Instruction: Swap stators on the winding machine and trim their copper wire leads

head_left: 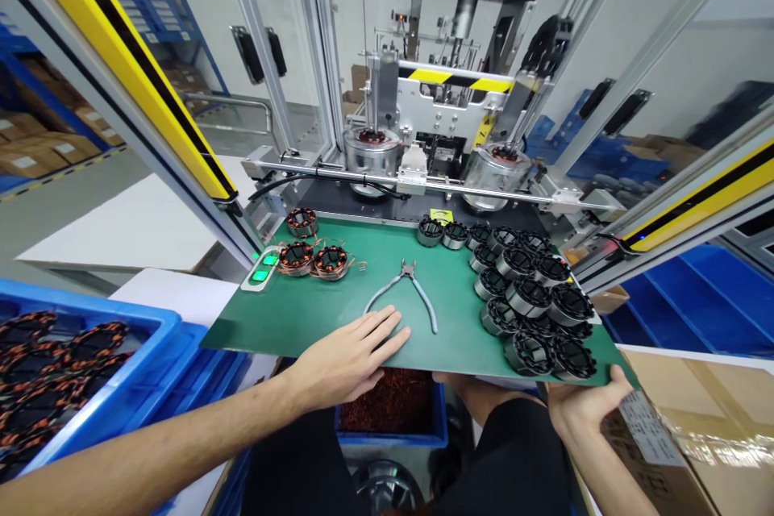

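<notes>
- My left grip [354, 351] lay flat and open on the green table [290, 314], palm down, fingers spread and holding nothing.
- Its fingertips [396, 332] rested just beside the near ends of the pliers' handles; I could not tell whether they touched.
- The pliers [404, 294] lay on the table near its middle, jaws pointing away from me and handles splayed toward me.
- My right grip [584, 407] was curled around the near right corner of the table, the thumb on top of the edge and the other fingers hidden beneath it.
- A cluster of black-and-silver stator rings [532, 298] stood on the right part of the table, stacked partly on one another, just beyond my right grip.
- Three copper-wound coils [314, 260] sat at the far left of the table, well apart from both grips.
- A lit green button box [261, 268] lay at the table's left edge beside the coils.
- A blue bin [393, 419] of copper wire scrap sat below the near edge of the table, between my arms.
- A press machine [447, 129] with two round fixtures stood behind the table.
</notes>
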The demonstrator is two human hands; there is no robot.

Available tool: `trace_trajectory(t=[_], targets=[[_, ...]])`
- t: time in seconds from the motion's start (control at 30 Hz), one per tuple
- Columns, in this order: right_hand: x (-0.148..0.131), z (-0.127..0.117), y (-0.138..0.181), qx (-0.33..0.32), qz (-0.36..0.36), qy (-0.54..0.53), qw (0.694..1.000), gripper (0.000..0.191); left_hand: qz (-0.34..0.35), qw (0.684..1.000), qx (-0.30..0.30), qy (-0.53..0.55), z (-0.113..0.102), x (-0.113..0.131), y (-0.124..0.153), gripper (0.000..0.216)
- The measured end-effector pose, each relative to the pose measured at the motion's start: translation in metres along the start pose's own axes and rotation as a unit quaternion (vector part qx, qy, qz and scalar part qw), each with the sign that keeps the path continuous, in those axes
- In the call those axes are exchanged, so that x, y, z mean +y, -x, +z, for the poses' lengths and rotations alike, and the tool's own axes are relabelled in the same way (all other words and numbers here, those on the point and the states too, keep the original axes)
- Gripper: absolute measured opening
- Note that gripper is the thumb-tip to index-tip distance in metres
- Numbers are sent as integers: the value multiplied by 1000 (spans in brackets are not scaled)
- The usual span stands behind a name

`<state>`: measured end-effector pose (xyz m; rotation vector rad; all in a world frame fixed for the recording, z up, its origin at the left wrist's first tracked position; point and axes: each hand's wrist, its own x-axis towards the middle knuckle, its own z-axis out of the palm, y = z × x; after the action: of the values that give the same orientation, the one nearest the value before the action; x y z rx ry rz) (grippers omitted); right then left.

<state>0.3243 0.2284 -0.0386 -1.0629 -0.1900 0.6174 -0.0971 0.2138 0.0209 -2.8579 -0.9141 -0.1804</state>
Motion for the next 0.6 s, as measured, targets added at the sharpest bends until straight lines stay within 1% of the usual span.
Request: trace_trajectory(t=[0.4, 0.6], targets=[[0, -2, -1, -14, 7, -3, 1000, 56, 5, 1000, 10, -9, -3, 0, -1, 76], [-3, 2, 3, -1, 4, 3, 1000, 57, 0, 1000, 1, -3, -1, 0, -1, 76]])
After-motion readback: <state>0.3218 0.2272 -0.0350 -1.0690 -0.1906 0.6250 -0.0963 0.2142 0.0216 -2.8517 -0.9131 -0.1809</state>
